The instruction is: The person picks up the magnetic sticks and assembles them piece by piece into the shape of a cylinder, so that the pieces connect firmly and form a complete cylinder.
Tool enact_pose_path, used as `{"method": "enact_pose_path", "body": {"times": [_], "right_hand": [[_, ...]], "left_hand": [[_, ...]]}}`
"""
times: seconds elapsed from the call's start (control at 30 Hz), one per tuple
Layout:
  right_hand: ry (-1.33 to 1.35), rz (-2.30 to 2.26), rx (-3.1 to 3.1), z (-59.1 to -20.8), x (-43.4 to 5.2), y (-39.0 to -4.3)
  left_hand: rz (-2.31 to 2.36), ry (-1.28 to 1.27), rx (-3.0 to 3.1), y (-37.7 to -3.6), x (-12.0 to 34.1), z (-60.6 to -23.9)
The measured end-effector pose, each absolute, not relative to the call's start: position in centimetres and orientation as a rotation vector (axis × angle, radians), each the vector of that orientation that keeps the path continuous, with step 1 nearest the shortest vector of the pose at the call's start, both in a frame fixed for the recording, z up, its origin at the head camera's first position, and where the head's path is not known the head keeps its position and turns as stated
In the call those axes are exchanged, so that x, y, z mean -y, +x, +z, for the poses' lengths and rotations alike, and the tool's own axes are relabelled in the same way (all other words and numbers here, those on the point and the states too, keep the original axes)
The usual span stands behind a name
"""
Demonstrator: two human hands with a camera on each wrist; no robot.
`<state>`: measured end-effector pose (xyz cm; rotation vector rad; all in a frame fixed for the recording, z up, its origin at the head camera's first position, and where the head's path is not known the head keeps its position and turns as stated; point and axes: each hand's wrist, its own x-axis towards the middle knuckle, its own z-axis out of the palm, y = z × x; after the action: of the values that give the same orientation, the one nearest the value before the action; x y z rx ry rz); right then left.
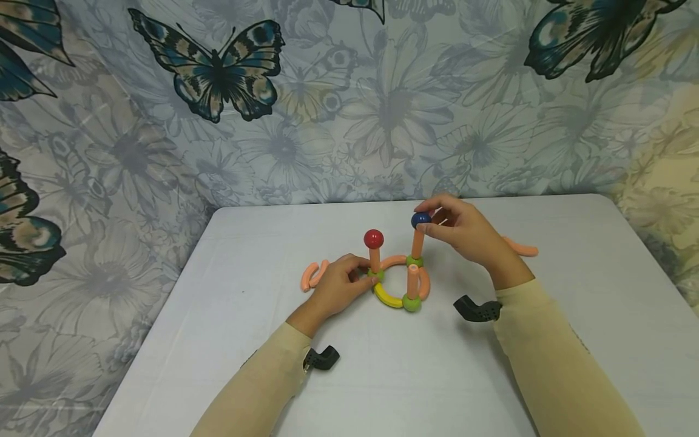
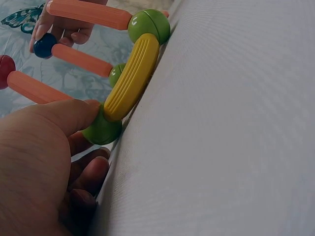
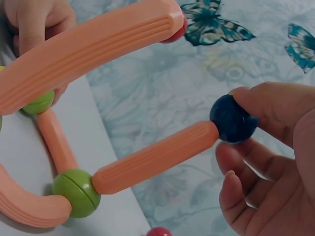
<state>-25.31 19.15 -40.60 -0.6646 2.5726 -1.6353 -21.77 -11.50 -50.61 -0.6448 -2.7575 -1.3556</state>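
Note:
A ring of curved rods and green balls lies on the white table, with a yellow curved rod (image 1: 388,296) at its front left. My left hand (image 1: 341,282) pinches the left green ball (image 2: 103,129) between thumb and fingers. Above that ball stands an orange rod topped by a red ball (image 1: 374,238). My right hand (image 1: 459,230) pinches a blue ball (image 3: 232,119) at the top of the rear upright orange rod (image 3: 156,157), which sits in a green ball (image 3: 76,193). The front green ball (image 1: 412,303) carries another upright orange rod (image 1: 413,284), its top bare.
Two loose curved orange pieces (image 1: 309,277) lie left of the ring, beside my left hand. Another orange piece (image 1: 521,247) lies beyond my right wrist. A butterfly-patterned cloth (image 1: 382,121) hangs behind the white table (image 1: 393,388).

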Motion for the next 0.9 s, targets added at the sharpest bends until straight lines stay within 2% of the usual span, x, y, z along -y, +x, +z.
{"method": "enact_pose_path", "body": {"times": [0.9], "right_hand": [[-0.722,-1.744,-2.524,-40.90,-18.85,-25.37]], "left_hand": [[-1.343,-0.636,2.772,-21.70,11.42,-50.36]]}}
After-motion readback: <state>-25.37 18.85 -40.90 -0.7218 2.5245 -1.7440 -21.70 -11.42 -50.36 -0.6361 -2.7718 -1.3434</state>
